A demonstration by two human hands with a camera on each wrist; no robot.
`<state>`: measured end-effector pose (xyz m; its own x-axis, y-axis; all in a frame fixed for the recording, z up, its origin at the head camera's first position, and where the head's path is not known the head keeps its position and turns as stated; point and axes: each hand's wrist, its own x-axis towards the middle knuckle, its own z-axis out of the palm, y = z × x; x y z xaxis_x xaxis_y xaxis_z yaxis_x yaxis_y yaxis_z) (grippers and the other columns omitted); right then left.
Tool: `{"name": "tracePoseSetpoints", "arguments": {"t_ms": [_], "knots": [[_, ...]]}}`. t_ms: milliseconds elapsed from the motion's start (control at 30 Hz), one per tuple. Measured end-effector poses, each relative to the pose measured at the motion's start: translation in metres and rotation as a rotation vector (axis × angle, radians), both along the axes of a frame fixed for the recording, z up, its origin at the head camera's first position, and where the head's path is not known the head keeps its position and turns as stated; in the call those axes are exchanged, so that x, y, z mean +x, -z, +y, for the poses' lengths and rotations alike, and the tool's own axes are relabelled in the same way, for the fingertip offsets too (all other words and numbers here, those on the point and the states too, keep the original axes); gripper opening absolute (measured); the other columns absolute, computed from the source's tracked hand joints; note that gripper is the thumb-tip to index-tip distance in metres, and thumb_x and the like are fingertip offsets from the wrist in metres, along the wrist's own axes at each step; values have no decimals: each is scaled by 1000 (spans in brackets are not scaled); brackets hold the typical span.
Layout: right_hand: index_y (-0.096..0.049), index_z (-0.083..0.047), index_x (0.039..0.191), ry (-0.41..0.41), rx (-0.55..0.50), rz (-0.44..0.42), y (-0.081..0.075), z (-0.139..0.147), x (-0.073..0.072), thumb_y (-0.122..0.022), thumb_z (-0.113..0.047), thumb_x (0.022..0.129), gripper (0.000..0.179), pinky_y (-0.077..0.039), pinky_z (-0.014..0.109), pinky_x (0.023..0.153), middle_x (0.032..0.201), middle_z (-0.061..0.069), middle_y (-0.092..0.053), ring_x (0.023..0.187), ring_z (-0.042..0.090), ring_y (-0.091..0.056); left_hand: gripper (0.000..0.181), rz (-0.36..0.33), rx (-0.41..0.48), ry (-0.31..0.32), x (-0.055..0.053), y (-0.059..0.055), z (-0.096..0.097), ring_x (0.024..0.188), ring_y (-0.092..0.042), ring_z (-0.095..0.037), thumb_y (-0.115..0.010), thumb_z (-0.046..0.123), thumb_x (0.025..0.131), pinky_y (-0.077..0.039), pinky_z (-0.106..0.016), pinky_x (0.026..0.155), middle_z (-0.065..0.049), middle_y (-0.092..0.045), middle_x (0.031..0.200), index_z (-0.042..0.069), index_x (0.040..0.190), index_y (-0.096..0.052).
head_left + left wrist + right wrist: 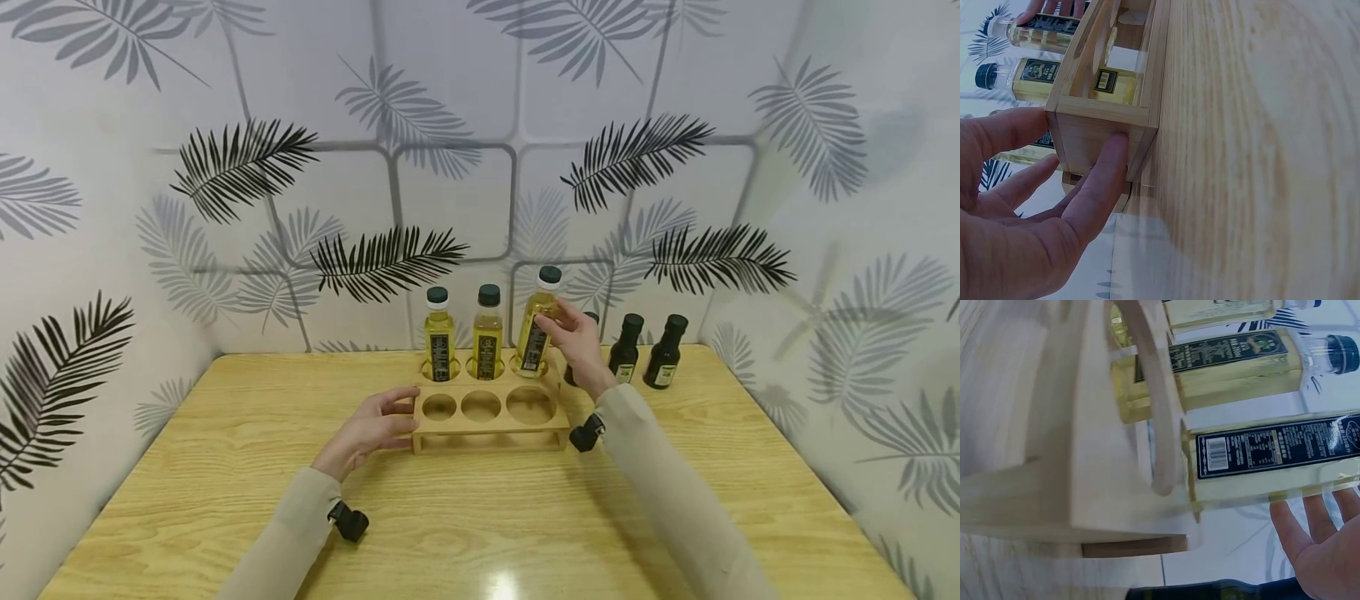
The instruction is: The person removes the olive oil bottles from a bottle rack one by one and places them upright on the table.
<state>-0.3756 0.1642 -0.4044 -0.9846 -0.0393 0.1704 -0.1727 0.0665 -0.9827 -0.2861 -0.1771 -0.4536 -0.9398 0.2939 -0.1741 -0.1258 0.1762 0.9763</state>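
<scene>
A wooden stepped bottle rack [487, 428] stands mid-table with two rows of round holes. My left hand [371, 429] rests its fingertips on the rack's left end, fingers spread and fairly straight, as the left wrist view also shows. My right hand [581, 342] grips a bottle of yellow oil [533, 337] with a dark green cap, tilted over the right hole of the back row. In the right wrist view this bottle's base is at the hole's rim. Two similar oil bottles, left [439, 337] and middle [487, 337], stand upright in the back row. The front holes hold nothing.
Behind and right of the rack stand dark bottles with black caps, one partly hidden by my right hand, another in the middle [624, 350] and one farther right [666, 354]. A leaf-patterned backdrop [457, 200] rises behind the wooden table [247, 450].
</scene>
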Motion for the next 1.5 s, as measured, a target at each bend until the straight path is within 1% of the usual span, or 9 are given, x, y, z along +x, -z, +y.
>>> {"name": "tracePoseSetpoints", "arguments": {"t_ms": [167, 433, 567, 667, 800, 900, 1067, 1200, 1500], "knots": [[-28, -18, 156, 3, -24, 22, -10, 5, 5, -65, -31, 96, 72, -39, 52, 112, 160, 9, -30, 145, 28, -32, 61, 0, -3, -5, 0, 0, -1, 125, -52, -39, -62, 8, 96, -54, -49, 95, -27, -36, 148, 13, 151, -38], [-29, -21, 156, 25, 22, 18, -16, 19, 10, -64, -40, 95, 73, -38, 51, 112, 161, 7, -29, 145, 27, -32, 60, -4, -7, -18, 0, 0, -1, 122, -54, -37, -61, 6, 95, -55, -48, 93, -26, -37, 147, 14, 151, -40], [-33, -23, 155, 50, 59, 43, -16, 25, 14, -64, -41, 95, 70, -44, 44, 102, 153, 9, -40, 137, 27, -41, 60, -6, -8, -29, 0, -1, -1, 121, -55, -36, -62, 5, 95, -56, -47, 93, -25, -39, 146, 15, 150, -41], [-33, -23, 155, 39, 65, 48, -13, 30, 16, -64, -40, 95, 69, -44, 40, 95, 152, 8, -41, 132, 27, -45, 60, -7, -12, -30, 2, 0, -1, 121, -55, -36, -62, 5, 95, -55, -48, 93, -26, -39, 145, 14, 150, -41], [-28, -20, 157, 2, 58, 39, -8, 37, 19, -63, -40, 96, 73, -42, 48, 107, 160, 7, -30, 138, 29, -39, 59, -6, -10, -16, 5, 1, -3, 123, -53, -37, -61, 6, 96, -54, -50, 96, -27, -37, 147, 13, 151, -39], [-27, -19, 157, -2, 58, 39, -5, 42, 22, -62, -38, 96, 72, -37, 54, 112, 161, 9, -27, 139, 32, -37, 59, -6, 1, -15, 5, 3, -2, 125, -52, -38, -60, 6, 96, -53, -50, 96, -28, -37, 148, 12, 151, -39], [-30, -19, 156, 12, 75, 54, -5, 47, 26, -61, -38, 97, 69, -38, 56, 110, 159, 12, -29, 137, 33, -39, 59, -19, 6, -31, 4, 4, -1, 122, -54, -35, -61, 6, 96, -56, -47, 93, -27, -38, 147, 14, 150, -41], [-29, -16, 156, 25, 75, 50, -6, 53, 28, -61, -39, 97, 70, -39, 56, 109, 159, 13, -30, 138, 33, -39, 59, -26, 4, -50, 1, 5, 0, 117, -58, -31, -62, 5, 95, -58, -45, 89, -24, -41, 145, 17, 149, -43], [-22, -16, 158, 25, 77, 32, 1, 68, 29, -61, -43, 96, 78, -36, 56, 112, 162, 10, -24, 145, 32, -30, 58, -30, 5, -60, -2, 4, 3, 113, -60, -28, -63, 5, 95, -58, -44, 88, -22, -42, 145, 19, 148, -45]]}}
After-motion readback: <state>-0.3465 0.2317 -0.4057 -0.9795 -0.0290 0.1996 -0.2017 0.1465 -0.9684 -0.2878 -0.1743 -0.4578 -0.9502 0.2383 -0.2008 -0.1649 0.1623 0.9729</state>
